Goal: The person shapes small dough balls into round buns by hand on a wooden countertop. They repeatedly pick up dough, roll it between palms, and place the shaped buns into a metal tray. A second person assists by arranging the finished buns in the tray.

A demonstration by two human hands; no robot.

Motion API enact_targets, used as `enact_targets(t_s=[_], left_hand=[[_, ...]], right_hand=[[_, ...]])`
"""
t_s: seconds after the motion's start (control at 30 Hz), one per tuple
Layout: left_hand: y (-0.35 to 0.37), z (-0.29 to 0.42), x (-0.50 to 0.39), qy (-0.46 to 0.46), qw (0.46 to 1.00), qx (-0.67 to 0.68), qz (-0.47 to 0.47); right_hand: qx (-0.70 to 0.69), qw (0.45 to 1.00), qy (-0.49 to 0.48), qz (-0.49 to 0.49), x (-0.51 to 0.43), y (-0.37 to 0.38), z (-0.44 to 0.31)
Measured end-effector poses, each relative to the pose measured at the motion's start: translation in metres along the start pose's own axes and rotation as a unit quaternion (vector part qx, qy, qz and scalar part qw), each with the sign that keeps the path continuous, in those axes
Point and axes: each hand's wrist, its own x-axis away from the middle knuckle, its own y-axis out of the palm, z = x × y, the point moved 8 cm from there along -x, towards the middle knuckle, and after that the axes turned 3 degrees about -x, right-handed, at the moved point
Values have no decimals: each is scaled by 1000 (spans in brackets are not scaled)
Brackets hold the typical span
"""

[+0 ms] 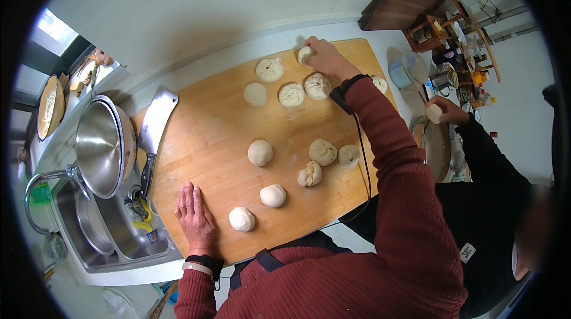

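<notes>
My right hand (328,57) grips a pale dough piece (305,55) at the far edge of the wooden board (214,109). Close by lie pleated dough buns (291,95) and a smooth flat dough round (255,94). My left hand (195,216) rests palm down on the board's near left part, holding nothing. To its right are a floured dough ball (242,219) and another ball (273,196); a third, smooth ball (260,152) sits farther up. Folded dough pieces (309,173) lie right of the middle.
A cleaver (157,116) lies along the board's left edge, beside stacked metal bowls (100,145) and a sink (134,234). At the right, a co-worker's hand (448,111) holds dough above a round pan (435,149). A plastic tub (408,71) stands near the board's far right corner.
</notes>
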Motion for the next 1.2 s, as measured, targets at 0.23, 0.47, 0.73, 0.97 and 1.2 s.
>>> enact_targets(t_s=[0.23,0.47,0.73,0.97,1.2], left_hand=[[1,-1,0,-3,1000,-8,-14],[1,-1,0,-2,1000,7,-12],[-1,0,-1,-4,1000,-1,-14],[1,0,-1,-7,1000,8,-9],[0,0,-2,1,1000,2,-9]], right_hand=[[168,965,-198,-33,10,24,-20],[105,986,-123,33,4,11,-20],[196,977,-55,65,-23,-10,41],[189,976,-43,102,-25,-49,85],[109,974,-197,20,9,1,33]])
